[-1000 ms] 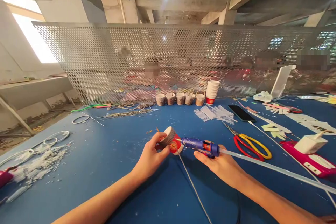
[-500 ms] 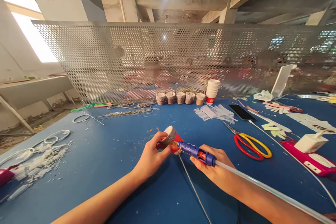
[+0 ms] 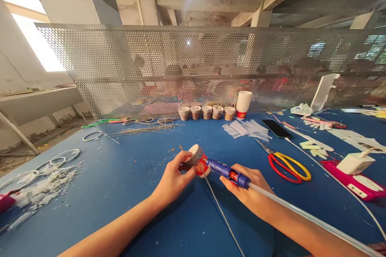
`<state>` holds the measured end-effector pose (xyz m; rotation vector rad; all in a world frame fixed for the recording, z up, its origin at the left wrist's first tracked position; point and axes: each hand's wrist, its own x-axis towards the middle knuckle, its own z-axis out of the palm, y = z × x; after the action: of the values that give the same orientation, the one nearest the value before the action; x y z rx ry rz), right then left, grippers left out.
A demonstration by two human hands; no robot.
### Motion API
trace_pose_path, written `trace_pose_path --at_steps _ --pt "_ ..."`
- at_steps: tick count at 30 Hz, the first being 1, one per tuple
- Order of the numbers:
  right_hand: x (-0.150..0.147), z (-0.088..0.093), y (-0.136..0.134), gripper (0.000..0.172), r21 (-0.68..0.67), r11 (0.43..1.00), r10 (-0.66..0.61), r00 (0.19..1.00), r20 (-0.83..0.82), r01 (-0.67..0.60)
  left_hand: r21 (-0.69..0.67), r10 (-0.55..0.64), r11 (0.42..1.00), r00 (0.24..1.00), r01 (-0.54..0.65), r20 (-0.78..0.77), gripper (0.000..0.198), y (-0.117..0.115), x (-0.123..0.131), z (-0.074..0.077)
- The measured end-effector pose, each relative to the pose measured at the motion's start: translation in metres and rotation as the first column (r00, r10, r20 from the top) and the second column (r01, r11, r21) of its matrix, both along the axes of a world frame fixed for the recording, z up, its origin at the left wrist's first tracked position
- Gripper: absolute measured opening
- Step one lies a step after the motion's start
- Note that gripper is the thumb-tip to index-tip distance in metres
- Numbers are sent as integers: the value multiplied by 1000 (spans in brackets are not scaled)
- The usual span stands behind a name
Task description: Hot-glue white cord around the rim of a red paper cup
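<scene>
My left hand (image 3: 177, 176) is closed around a red paper cup (image 3: 201, 165), tilted on its side, its upper part wound with grey-brown cord. From the cup a loose length of cord (image 3: 222, 213) trails toward the table's near edge. In my right hand (image 3: 249, 188) is a blue hot glue gun (image 3: 227, 172), a long clear glue stick (image 3: 301, 207) running out of its back. The nozzle points at the cup's side, close to the wound cord; whether it touches is too small to tell.
Right of my hands lie scissors (image 3: 288, 166) with red and yellow handles, a phone (image 3: 276, 129) and a pink power strip (image 3: 356, 182). Paper strips (image 3: 247, 129), several cord-wrapped cups (image 3: 206, 112) and a cup stack (image 3: 243, 104) stand before a perforated metal screen (image 3: 144, 72). Glue scraps (image 3: 50, 186) lie left.
My right hand has drawn the glue gun slightly to the right, so its nozzle sits a little farther from the wound cord. My left hand keeps the cup in place.
</scene>
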<state>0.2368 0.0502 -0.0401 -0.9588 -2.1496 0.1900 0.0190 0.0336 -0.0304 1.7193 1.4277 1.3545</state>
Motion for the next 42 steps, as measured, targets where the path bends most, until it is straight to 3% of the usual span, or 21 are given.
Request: trace_pose_path --at_steps 8,14,19,24,31,34,38,40,42 --pt "0 6 -4 27 -68 996 57 998 -5 -57 -36 -13 999 1000 14 14 18 -1 -1 1" --pt "3 5 2 29 -226 974 12 999 -49 -23 -31 -49 998 997 51 54 16 -2 -2 4" --pt "3 9 -1 28 -252 966 39 998 -40 -48 -28 -76 996 994 79 73 14 -2 -1 7" --pt "4 7 1 28 -253 967 -40 998 -55 25 -47 -70 996 993 75 91 12 -3 -1 9" --pt "4 8 3 30 -295 955 -5 993 -114 -29 -67 -93 992 986 103 138 11 -3 -2 10" --pt "4 15 7 33 -419 904 8 983 -185 -86 -104 -97 987 972 121 214 13 -1 -3 10" --pt "6 18 17 35 -658 738 -91 943 -320 -152 -128 -95 982 948 140 305 16 -1 -4 11" --pt "7 18 21 39 -704 677 -119 912 -392 -214 -126 -92 982 941 140 325 16 -1 -4 12" --pt "7 19 24 42 -700 663 -115 889 -444 -264 -120 -87 984 940 133 331 14 -1 -3 13"
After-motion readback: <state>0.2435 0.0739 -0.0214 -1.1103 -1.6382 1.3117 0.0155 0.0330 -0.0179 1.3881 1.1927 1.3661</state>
